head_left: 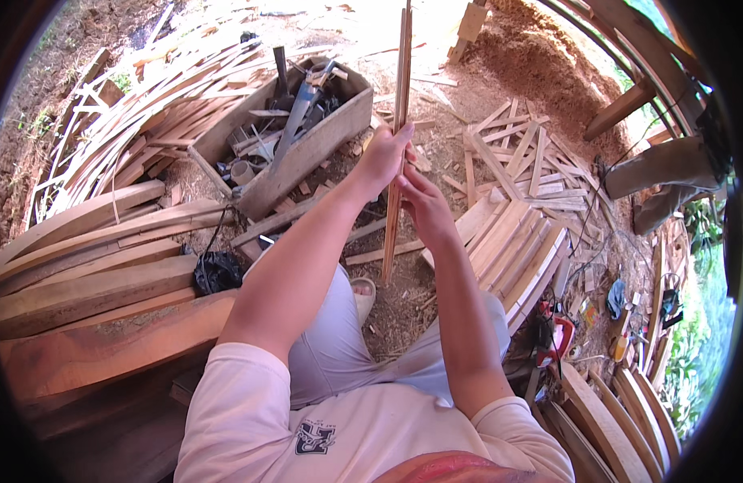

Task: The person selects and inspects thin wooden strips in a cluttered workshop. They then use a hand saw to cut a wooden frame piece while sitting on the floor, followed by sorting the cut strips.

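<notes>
The head view shows both hands gripping a thin wooden strip [400, 88] held upright, just right of the wooden toolbox [323, 137]. The left hand [385, 154] has its fingers wrapped tight around the strip; the right hand [424, 205] clamps it just below, though the fingertips are hard to make out. It looks like the strip is being inspected or worked along its edge. Sliding a grip along it would call for a steady hold. Past the toolbox lies open sawdust ground; offcut slats [508, 161] crowd the right.
</notes>
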Demonstrator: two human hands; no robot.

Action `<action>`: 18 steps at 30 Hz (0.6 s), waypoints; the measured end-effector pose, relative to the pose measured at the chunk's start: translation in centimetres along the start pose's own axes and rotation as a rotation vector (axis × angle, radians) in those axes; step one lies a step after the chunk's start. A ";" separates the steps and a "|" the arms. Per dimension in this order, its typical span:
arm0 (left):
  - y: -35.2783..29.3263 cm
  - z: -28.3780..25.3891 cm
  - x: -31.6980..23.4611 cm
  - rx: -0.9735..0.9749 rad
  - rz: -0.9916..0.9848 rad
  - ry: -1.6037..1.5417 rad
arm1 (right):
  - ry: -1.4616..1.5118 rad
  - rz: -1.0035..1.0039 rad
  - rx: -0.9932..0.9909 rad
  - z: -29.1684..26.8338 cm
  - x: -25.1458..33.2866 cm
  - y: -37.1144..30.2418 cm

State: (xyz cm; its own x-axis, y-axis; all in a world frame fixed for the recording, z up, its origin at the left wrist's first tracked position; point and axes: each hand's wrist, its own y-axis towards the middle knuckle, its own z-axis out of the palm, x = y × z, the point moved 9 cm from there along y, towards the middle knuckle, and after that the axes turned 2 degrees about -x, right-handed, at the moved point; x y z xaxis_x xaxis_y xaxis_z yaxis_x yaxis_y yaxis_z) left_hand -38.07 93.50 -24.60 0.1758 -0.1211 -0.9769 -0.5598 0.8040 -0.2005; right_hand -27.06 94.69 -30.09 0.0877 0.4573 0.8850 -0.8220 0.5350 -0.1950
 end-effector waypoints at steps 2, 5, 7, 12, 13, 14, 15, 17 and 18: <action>0.5 -0.4 1.2 0.027 -0.011 -0.055 | 0.017 0.056 -0.028 -0.2 -0.6 -0.3; 1.0 -0.7 1.8 -0.008 -0.009 -0.022 | 0.003 0.013 0.055 0.1 -0.8 0.0; 0.8 -0.4 1.3 0.009 -0.011 0.001 | -0.010 0.025 0.013 0.3 -0.2 -0.3; 0.1 -0.2 1.0 0.015 -0.021 -0.004 | -0.011 0.042 0.009 0.0 -0.8 -0.3; 0.3 -0.3 1.1 0.011 -0.019 -0.009 | -0.016 0.045 0.008 0.0 -0.9 -0.3; 0.5 -0.2 1.3 0.029 -0.033 -0.029 | -0.013 0.048 0.007 0.0 -0.9 -0.3; 0.7 -0.3 1.6 0.046 -0.047 -0.048 | -0.010 0.050 0.006 0.0 -0.9 -0.4; 1.0 -0.4 2.1 0.058 -0.051 -0.082 | -0.010 0.049 0.006 0.3 -0.7 -0.4; 1.0 -0.4 2.1 0.055 -0.042 -0.096 | -0.014 0.045 0.004 0.5 -0.4 -0.5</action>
State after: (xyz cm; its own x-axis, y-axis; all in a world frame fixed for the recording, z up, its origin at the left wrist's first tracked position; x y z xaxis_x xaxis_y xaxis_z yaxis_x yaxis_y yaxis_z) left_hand -38.58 93.84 -26.84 0.2767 -0.1011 -0.9556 -0.5054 0.8305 -0.2342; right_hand -26.99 93.93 -30.13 0.0426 0.4707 0.8813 -0.8275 0.5109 -0.2329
